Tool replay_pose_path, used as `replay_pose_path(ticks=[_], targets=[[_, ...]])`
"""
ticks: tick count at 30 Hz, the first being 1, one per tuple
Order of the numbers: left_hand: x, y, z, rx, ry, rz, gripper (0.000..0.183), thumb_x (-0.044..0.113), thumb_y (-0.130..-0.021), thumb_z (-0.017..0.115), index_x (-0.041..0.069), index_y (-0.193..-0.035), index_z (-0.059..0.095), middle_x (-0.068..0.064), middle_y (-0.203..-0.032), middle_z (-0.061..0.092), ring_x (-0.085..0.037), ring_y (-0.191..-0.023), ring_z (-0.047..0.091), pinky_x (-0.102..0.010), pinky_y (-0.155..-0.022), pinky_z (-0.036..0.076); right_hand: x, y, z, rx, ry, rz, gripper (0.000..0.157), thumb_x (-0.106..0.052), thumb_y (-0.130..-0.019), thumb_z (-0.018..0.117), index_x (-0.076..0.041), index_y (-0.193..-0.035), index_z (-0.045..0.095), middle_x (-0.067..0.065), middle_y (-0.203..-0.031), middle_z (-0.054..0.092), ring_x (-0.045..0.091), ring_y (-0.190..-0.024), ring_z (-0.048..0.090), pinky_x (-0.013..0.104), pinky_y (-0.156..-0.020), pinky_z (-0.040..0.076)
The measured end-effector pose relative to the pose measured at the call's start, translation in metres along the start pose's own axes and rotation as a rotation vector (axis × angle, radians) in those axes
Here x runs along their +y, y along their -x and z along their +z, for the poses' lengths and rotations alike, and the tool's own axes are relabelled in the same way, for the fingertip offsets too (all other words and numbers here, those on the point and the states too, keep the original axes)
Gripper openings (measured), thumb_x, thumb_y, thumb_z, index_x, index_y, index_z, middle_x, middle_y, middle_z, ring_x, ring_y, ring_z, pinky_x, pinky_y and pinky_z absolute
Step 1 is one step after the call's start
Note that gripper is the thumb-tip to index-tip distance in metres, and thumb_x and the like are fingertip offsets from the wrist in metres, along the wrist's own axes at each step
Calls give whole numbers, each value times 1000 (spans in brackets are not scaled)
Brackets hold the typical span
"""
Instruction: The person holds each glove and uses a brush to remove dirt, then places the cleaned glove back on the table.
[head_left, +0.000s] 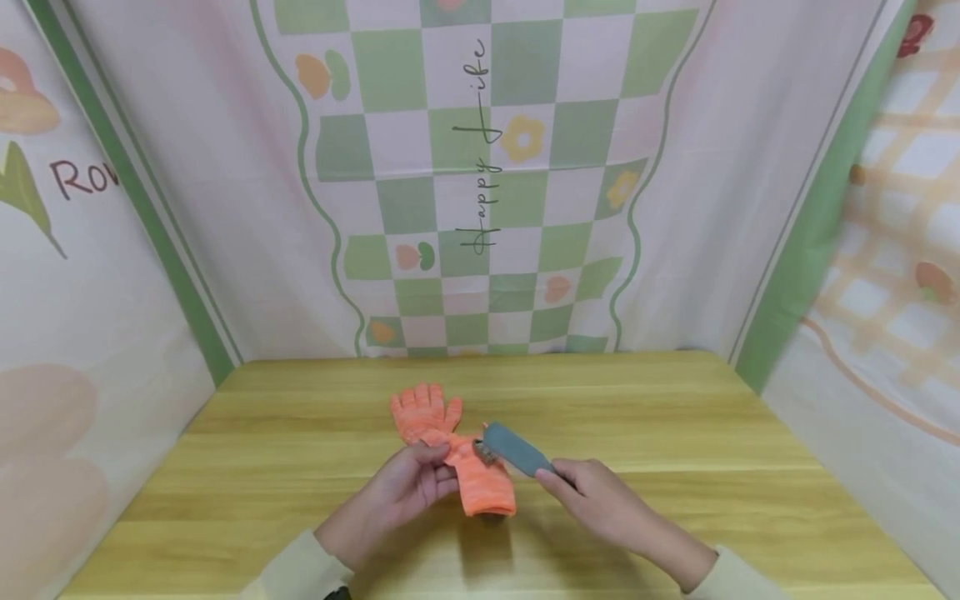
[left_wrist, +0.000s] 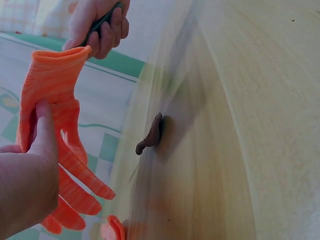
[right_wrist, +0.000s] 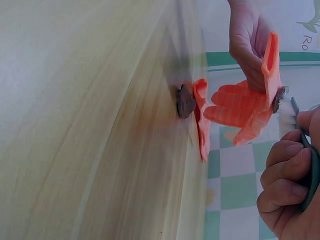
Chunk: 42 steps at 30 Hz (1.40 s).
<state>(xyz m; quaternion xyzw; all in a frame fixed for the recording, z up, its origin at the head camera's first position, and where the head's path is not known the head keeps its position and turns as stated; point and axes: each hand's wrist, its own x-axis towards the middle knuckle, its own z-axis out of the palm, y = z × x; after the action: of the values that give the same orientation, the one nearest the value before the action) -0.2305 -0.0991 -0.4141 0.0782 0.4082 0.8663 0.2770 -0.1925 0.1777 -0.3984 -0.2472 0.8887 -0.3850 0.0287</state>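
Note:
My left hand point(head_left: 408, 487) grips an orange knitted glove point(head_left: 483, 487) by its middle, thumb on top, holding it above the table with the cuff toward me. A brownish lump point(head_left: 483, 451) clings to the glove's upper side. My right hand point(head_left: 603, 504) grips the dark handle of a grey-green brush point(head_left: 516, 448), its head slanting up to the left over the glove. In the right wrist view, white bristles point(right_wrist: 287, 116) face the lump, right at its edge. A second orange glove point(head_left: 420, 408) lies flat on the table, partly overlapped by the held one.
A dark brown piece point(left_wrist: 151, 135) sits on the wooden table point(head_left: 637, 417) below the held glove, mostly hidden by the cuff in the head view. Behind the table hangs a green-and-white checked cloth point(head_left: 457, 192), with printed cloths at both sides.

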Motion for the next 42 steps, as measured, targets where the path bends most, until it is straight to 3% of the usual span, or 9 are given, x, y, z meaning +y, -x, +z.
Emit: replay_pose_path(ticks=[14,19,27,36,42], targets=[[5,3,0,-17,-16,7,23,-1,-101,37,-3,-113,56,-18,-106,68,-28,-103,65,-41,-97,48,12,8,-9,20,80,62,42,-41,-103,44,-15,-71,46,-10,-54,34,2,-45,28,19,-40,29],[7,3,1,-61,-52,6,21,-3,-100,41,-2,-109,60,-17,-106,68,-28,-103,65,-40,-95,50,12,8,-12,31,11,60,42,-40,-103,45,-13,-71,46,-9,-54,33,2,-45,28,19,-41,29],[8,3,4,-32,-67,-12,15,-3,-98,47,0,-101,61,-15,-106,69,-27,-101,66,-39,-94,51,5,6,-10,-22,-131,22,41,-34,-104,45,-10,-71,44,-8,-56,31,3,-47,26,21,-42,27],[7,5,6,-52,-69,-15,22,-3,-100,43,-9,-117,57,-17,-109,67,-27,-104,65,-39,-97,48,-2,3,-4,-54,-132,23,42,-37,-104,44,-10,-71,45,-7,-56,31,3,-47,25,21,-43,26],[4,5,3,-64,-47,-5,24,-8,-98,41,-8,-116,58,-17,-109,67,-27,-104,65,-38,-96,49,-2,4,-1,-59,-114,45,43,-40,-103,45,-11,-72,45,-7,-56,32,3,-47,26,20,-42,26]])
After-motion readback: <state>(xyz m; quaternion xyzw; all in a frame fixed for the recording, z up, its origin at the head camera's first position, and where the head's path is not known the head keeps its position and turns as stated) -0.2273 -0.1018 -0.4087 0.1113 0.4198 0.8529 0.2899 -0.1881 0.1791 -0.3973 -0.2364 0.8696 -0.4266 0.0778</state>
